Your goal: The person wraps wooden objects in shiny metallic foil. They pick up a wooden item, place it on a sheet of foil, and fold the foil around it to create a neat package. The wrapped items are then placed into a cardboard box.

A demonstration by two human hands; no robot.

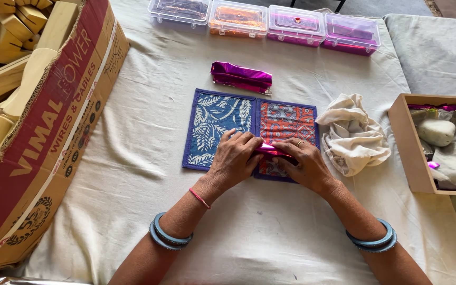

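While both my hands press down at the middle of the mat, the notes run so:

Foil piece: small strip of shiny magenta foil point(268, 150), creased, catching a bright glint along its top edge; mostly hidden under my fingers, so I can't tell its full shape.
Where it lies: on the patchwork mat point(215, 119), about at the seam between the blue panel and the orange panel, towards the near edge.
Left hand: my left hand point(234, 158) is curled over the foil's left end, fingers bent and pinching it against the mat.
Right hand: my right hand point(304, 163) grips the foil's right end, fingertips pressed on it, a ring on one finger.
Wrists: blue bangles on both; a thin red thread on the left.
Mat: purple border, blue leaf print on the left half, orange and red geometric print on the right; it lies flat on the pale cloth point(259, 232) covering the table.
Second foil: a longer folded magenta foil packet point(241, 77) just beyond the mat's far edge.
Rag: crumpled cream rag point(352, 134) touching the mat's right side.
Far edge: four clear lidded boxes point(262, 18) in a row.
Left: open cardboard carton point(54, 132) of pale wooden blocks.
Right: shallow wooden tray point(407, 145) with a whitish stone and foil scraps.
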